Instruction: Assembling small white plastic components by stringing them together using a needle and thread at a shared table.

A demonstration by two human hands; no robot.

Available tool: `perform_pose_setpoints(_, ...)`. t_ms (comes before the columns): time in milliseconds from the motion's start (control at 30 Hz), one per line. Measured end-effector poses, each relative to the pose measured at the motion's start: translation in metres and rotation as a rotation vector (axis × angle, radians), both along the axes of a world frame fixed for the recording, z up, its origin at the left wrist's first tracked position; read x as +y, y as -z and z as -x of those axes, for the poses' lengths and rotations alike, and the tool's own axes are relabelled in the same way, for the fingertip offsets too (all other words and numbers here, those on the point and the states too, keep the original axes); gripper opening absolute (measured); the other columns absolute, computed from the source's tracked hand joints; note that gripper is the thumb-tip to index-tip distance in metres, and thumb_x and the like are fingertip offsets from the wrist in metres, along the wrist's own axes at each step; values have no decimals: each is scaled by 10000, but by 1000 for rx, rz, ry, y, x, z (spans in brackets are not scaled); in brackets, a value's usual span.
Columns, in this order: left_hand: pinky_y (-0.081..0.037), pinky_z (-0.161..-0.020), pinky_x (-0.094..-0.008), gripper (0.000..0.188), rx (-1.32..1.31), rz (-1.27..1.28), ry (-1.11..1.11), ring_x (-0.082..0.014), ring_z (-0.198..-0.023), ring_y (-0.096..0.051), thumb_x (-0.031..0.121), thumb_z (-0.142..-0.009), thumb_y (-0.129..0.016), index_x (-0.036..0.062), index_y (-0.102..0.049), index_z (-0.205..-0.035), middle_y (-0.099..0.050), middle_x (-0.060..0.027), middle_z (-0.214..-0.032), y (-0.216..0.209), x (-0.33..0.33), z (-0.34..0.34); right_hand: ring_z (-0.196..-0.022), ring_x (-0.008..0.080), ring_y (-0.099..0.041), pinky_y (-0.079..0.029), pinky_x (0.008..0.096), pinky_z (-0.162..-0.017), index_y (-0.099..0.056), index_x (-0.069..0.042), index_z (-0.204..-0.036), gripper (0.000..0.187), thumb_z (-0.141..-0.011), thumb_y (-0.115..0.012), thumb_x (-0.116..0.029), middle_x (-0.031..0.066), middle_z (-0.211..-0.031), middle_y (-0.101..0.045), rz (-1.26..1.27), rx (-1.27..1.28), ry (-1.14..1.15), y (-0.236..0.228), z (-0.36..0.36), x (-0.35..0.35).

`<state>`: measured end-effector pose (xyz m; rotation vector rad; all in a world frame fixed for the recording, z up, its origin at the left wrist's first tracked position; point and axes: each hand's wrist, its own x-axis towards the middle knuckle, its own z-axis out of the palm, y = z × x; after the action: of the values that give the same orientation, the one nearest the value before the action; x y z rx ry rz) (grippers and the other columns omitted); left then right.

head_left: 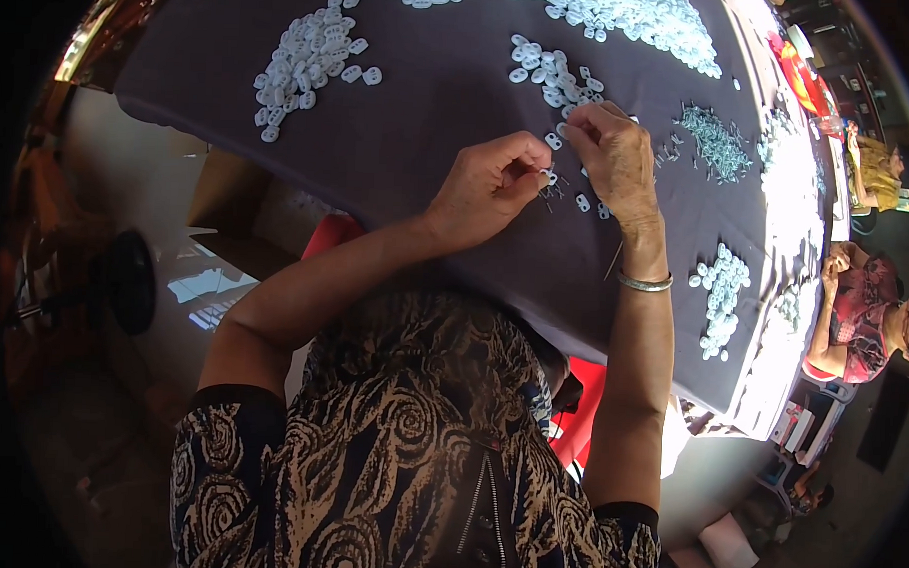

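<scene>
My left hand (493,188) is closed in a pinch on a small white oval plastic piece with holes (549,176). Thin metal nails (552,195) lie on the dark cloth just below its fingertips. Beside it, my right hand (614,154) has its thumb and fingers pressed together at another white oval piece (564,130), partly hidden by the fingers. It reaches the near end of a small heap of such pieces (552,72). Loose white pieces (582,202) lie beneath the right hand, next to its wrist.
A dark cloth (410,112) covers the table. White pieces form a heap on the left (307,64), a large spread at the back (634,25) and a heap on the right (722,293). A nail pile (717,143) lies right of my hand. Another person (864,313) sits at the right.
</scene>
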<state>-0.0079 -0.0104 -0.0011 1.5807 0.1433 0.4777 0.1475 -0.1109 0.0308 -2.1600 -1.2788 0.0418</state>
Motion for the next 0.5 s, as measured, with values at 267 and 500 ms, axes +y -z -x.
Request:
perform_pose_setpoints(267, -408, -550, -165, 91, -24, -13, -5, 1, -621, -478, -34, -864, -586, 30, -568, -926, -554, 36, -805, 1, 1, -2, -678, 230, -634, -478, 323, -615, -612, -17, -891, 129, -780, -671, -44, 95, -816, -631, -51, -58, -3, 5, 9, -2)
perform_pose_setpoints(500, -421, -557, -162, 94, -40, 13, -11, 6, -628, -483, -29, -868, -585, 34, -570, -936, -557, 36, -800, 3, -1, -1, -655, 231, -616, -472, 332, -604, -593, -25, -935, 177, -767, -650, -21, 99, -778, -598, -133, -14, -7, 4, 9, -8)
